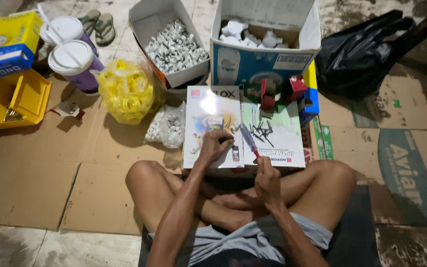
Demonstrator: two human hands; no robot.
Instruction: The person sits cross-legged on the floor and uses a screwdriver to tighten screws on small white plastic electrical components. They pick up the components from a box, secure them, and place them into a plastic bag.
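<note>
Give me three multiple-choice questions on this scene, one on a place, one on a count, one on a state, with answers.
1. Where is the bag of yellow rings?
A. left of the open box of white fittings
B. on the person's lap
C. inside the black bag

2. How many lidded cups stand at upper left?
A. one
B. two
C. four

3. The right hand is:
A. empty
B. holding a screwdriver
C. flat on the floor

A: it lies beside that box. B: two white lids show. B: fingers wrap the handle.
</note>
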